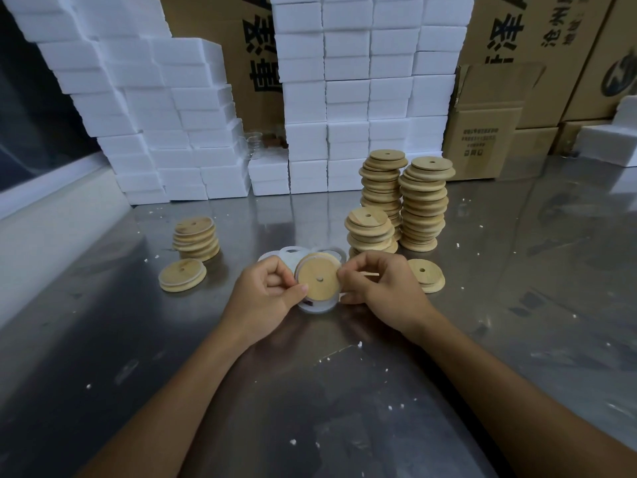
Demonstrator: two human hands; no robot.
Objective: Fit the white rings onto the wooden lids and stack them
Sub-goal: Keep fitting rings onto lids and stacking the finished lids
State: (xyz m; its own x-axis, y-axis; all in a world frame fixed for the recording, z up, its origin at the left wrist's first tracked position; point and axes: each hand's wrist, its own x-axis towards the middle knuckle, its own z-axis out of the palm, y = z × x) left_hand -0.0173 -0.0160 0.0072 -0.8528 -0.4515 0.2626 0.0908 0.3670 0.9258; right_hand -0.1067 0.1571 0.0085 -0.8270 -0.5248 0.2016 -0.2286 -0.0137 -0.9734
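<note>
A round wooden lid (317, 278) with a small centre hole is held tilted between both hands, just above the metal table. My left hand (267, 293) pinches its left edge and my right hand (377, 284) pinches its right edge. A white ring (317, 307) hangs loosely around the lid's lower edge. More white rings (289, 255) lie on the table just behind the lid. A short stack of lids (195, 238) stands at the left, with a single ringed lid (182, 274) in front of it. Tall stacks of lids (425, 205) stand at the right.
A lower lid stack (370, 229) and a single lid (424, 274) lie near my right hand. White foam blocks (344, 98) and cardboard boxes (482, 129) wall off the back of the steel table (310, 391). Foam crumbs dot its surface.
</note>
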